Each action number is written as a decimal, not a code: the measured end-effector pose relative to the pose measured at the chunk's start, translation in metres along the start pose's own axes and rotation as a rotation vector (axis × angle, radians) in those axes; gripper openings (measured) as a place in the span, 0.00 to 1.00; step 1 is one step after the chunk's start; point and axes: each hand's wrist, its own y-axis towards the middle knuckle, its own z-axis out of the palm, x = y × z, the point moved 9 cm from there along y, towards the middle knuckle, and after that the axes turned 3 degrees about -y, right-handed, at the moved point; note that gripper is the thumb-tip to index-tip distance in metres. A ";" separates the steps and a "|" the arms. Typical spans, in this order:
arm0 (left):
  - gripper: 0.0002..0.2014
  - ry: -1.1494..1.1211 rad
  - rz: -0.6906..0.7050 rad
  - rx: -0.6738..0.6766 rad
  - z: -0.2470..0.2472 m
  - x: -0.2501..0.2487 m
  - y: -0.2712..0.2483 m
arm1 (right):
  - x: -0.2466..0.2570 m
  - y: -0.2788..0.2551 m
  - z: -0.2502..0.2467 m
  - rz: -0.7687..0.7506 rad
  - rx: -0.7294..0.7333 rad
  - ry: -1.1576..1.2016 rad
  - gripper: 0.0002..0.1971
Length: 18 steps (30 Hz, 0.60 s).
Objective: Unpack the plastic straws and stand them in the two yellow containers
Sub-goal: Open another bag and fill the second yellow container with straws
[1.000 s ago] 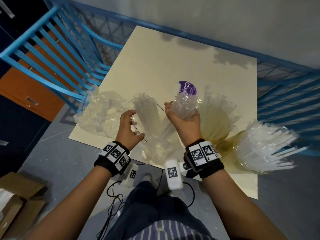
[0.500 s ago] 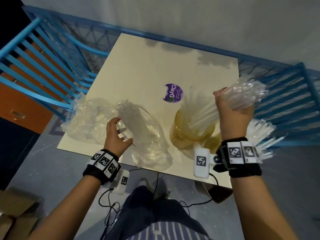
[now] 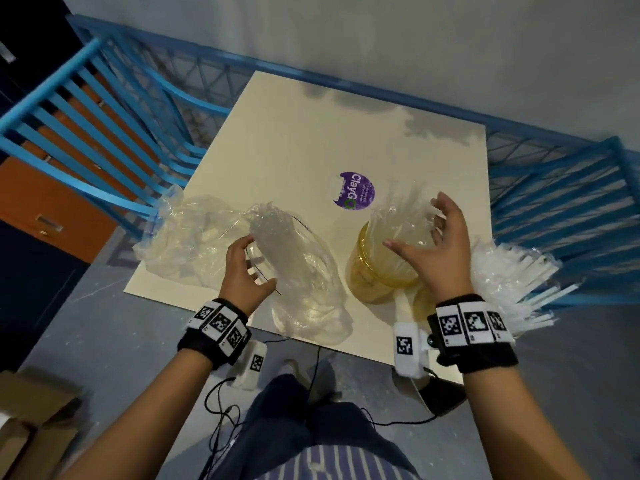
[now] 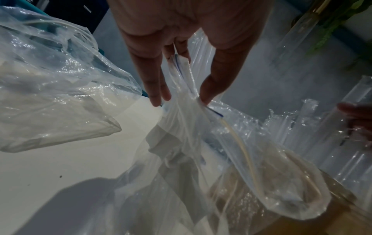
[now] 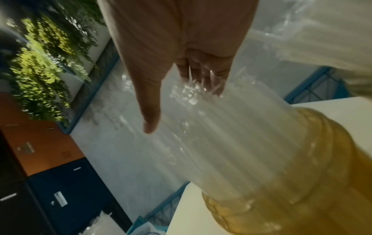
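Note:
A yellow container (image 3: pixel 367 275) (image 5: pixel 322 182) stands near the table's front right, full of clear straws (image 3: pixel 391 216) (image 5: pixel 231 151). My right hand (image 3: pixel 412 223) (image 5: pixel 183 109) hovers over their tops with spread fingers that touch them. Behind my right wrist only a sliver of the second yellow container (image 3: pixel 419 300) shows, with white straws (image 3: pixel 512 278) fanning out of it. My left hand (image 3: pixel 259 263) (image 4: pixel 182 99) pinches the neck of a clear plastic bag (image 3: pixel 301 271) (image 4: pixel 201 159) that lies on the table.
A second crumpled clear bag (image 3: pixel 187 240) (image 4: pixel 50 95) lies at the table's left edge. A purple sticker (image 3: pixel 355 190) marks the cream tabletop (image 3: pixel 311 133). Blue chairs (image 3: pixel 104 126) flank both sides. A cardboard box (image 3: pixel 27 427) and cables lie on the floor.
My right hand carried a bundle of straws from the bag over to the right, put it in the yellow container and let go. My left hand stayed on the bag.

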 end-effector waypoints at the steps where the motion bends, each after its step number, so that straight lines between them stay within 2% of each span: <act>1: 0.40 -0.004 0.002 0.000 0.000 -0.001 0.000 | 0.005 -0.001 -0.002 -0.009 0.015 -0.015 0.52; 3: 0.40 -0.008 0.003 0.001 0.002 -0.002 0.000 | 0.021 -0.005 -0.007 -0.070 0.001 -0.106 0.52; 5: 0.40 -0.010 0.005 0.003 0.003 -0.003 0.000 | 0.051 -0.013 -0.016 -0.198 -0.091 -0.154 0.48; 7: 0.39 -0.010 0.024 0.007 0.004 -0.005 0.001 | 0.084 -0.026 -0.013 -0.336 -0.153 -0.035 0.39; 9: 0.39 -0.018 0.043 0.018 0.006 -0.006 0.001 | 0.104 -0.036 0.020 -0.394 -0.043 0.132 0.36; 11: 0.39 -0.037 0.045 0.023 0.008 -0.005 0.001 | 0.095 -0.041 0.076 -0.335 0.159 0.184 0.41; 13: 0.39 -0.044 0.055 0.028 0.010 -0.006 0.000 | 0.061 -0.044 0.131 -0.161 0.315 0.177 0.49; 15: 0.40 -0.046 0.080 0.048 0.013 -0.009 -0.001 | 0.026 -0.048 0.168 -0.019 0.374 0.175 0.55; 18: 0.45 -0.004 0.099 0.114 0.020 -0.008 -0.001 | 0.000 -0.048 0.193 0.069 0.391 0.183 0.55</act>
